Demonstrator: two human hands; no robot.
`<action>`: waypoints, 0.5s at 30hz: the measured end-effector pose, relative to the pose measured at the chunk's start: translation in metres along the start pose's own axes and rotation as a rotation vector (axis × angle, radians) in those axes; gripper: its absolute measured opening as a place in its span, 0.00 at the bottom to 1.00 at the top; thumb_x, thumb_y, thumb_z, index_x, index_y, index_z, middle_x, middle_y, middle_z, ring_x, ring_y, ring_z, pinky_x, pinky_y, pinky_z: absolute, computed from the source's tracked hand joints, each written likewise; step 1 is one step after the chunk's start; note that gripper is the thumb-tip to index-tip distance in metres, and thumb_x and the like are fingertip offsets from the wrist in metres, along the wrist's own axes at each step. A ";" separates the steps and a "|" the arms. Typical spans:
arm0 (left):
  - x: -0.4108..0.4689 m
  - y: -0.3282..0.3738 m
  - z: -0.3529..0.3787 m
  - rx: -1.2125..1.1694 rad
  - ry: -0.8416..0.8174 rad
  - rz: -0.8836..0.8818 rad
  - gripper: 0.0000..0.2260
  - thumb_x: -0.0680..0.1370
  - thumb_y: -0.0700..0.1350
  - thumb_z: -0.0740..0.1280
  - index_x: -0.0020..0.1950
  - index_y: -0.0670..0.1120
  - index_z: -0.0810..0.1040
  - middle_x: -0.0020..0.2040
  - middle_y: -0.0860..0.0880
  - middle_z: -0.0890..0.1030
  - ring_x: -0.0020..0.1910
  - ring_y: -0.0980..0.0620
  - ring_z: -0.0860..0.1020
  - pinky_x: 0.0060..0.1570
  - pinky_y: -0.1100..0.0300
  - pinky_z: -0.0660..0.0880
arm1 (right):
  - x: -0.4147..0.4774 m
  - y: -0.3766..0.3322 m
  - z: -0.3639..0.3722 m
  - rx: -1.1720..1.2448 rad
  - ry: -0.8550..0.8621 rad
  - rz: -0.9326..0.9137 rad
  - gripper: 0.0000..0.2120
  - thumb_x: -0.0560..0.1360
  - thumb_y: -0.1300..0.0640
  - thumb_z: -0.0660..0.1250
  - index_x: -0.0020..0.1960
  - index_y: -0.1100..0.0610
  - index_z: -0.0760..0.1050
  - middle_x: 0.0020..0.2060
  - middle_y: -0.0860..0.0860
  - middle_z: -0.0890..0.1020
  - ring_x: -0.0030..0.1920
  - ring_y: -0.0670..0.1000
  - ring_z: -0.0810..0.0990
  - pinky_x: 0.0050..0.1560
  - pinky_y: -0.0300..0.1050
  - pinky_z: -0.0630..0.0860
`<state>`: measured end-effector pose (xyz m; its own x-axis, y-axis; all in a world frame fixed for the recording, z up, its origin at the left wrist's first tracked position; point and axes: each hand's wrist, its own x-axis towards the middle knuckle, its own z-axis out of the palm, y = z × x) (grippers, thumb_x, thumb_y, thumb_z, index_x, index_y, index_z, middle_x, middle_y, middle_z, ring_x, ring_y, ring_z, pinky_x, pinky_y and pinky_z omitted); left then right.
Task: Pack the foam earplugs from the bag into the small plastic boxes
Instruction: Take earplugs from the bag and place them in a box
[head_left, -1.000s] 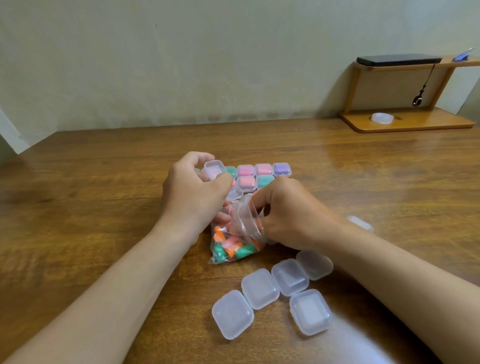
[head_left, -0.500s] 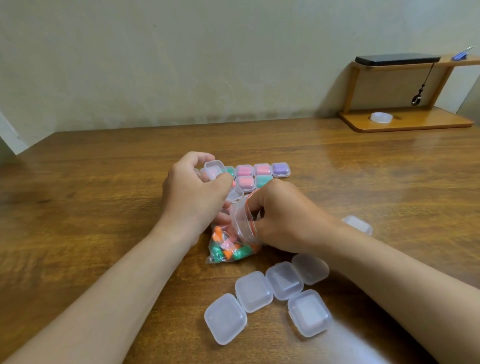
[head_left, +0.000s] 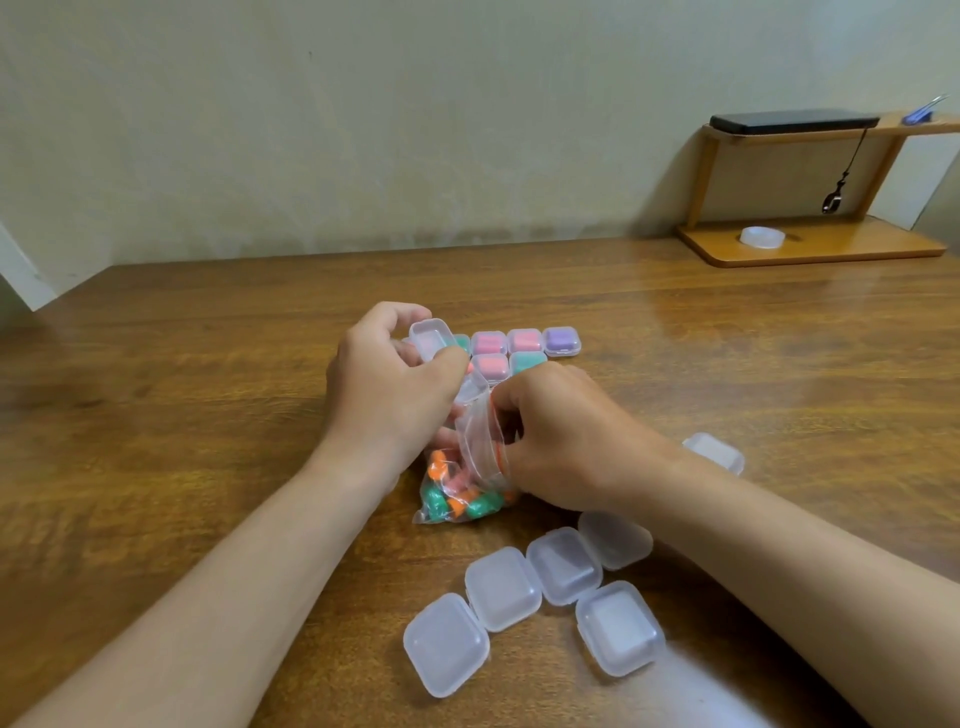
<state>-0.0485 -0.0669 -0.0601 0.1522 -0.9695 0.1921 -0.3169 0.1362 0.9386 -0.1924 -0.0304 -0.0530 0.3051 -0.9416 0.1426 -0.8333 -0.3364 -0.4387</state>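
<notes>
Earplugs (head_left: 457, 493), orange and green, fill the bag (head_left: 480, 441) the right hand (head_left: 566, 441) pinches; left hand (head_left: 389, 395) grips an open box (head_left: 430, 336).

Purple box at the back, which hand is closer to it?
Right. The right hand is just in front of the purple box, gripping the bag. The left hand is farther off to its left, holding a clear box.

Two bare forearms, uncovered as far as one can see. The left hand (head_left: 389, 384) and the right hand (head_left: 566, 441) are bare too — smooth, slender-wristed, knuckles plain.
</notes>
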 end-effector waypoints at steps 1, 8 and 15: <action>0.000 0.000 0.000 0.000 -0.002 -0.002 0.15 0.75 0.38 0.68 0.59 0.53 0.75 0.43 0.41 0.82 0.33 0.43 0.84 0.31 0.41 0.83 | 0.000 0.000 -0.001 -0.007 -0.001 -0.008 0.14 0.73 0.58 0.69 0.30 0.52 0.71 0.30 0.48 0.76 0.33 0.48 0.73 0.32 0.49 0.74; -0.001 0.004 -0.002 -0.025 -0.025 -0.029 0.16 0.75 0.37 0.66 0.61 0.51 0.75 0.45 0.42 0.83 0.31 0.45 0.84 0.28 0.50 0.81 | -0.003 0.004 -0.013 -0.032 -0.019 -0.047 0.06 0.74 0.60 0.67 0.38 0.55 0.75 0.34 0.48 0.77 0.35 0.49 0.74 0.31 0.40 0.70; 0.000 0.000 -0.001 0.011 -0.039 -0.007 0.16 0.76 0.37 0.67 0.61 0.51 0.75 0.44 0.42 0.82 0.30 0.46 0.84 0.31 0.44 0.83 | -0.008 0.010 -0.019 -0.017 -0.044 -0.073 0.07 0.72 0.60 0.71 0.38 0.51 0.77 0.35 0.46 0.79 0.36 0.46 0.76 0.31 0.39 0.73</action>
<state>-0.0481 -0.0664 -0.0599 0.1180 -0.9776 0.1741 -0.3266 0.1274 0.9365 -0.2121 -0.0268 -0.0415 0.3846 -0.9132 0.1344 -0.8156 -0.4044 -0.4138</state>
